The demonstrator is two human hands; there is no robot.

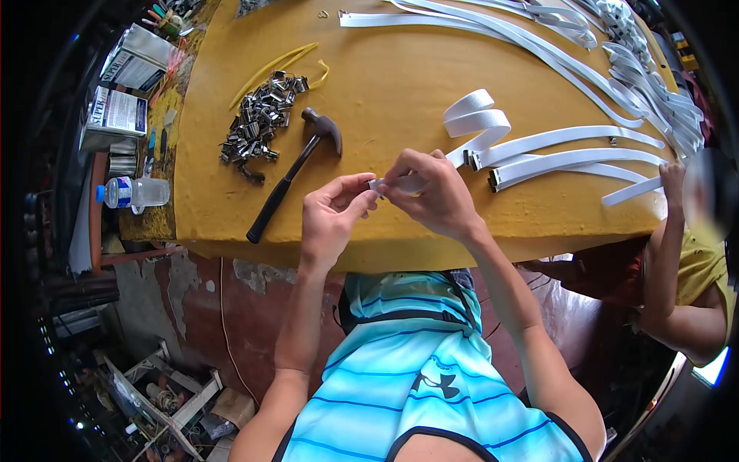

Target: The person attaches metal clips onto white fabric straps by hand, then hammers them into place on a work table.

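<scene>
Over the yellow table's near part, my left hand (335,214) pinches a small metal clip (373,185) at the end of a white strap. Close beside it on the right, my right hand (431,192) grips the white strap (406,183) near that same end. Behind my right hand a white strap loops up in a coil (477,115). More white straps with metal clips (546,169) lie to the right. A hammer (308,150) with a black handle rests left of my hands, next to a pile of metal clips (262,119).
A yellow strip (273,68) curves behind the clip pile. Cans (115,115) and a plastic bottle (137,192) stand at the table's left. Long white straps (493,31) and a white heap (654,100) lie at the back and right. Another person's hand (673,185) is at the right edge.
</scene>
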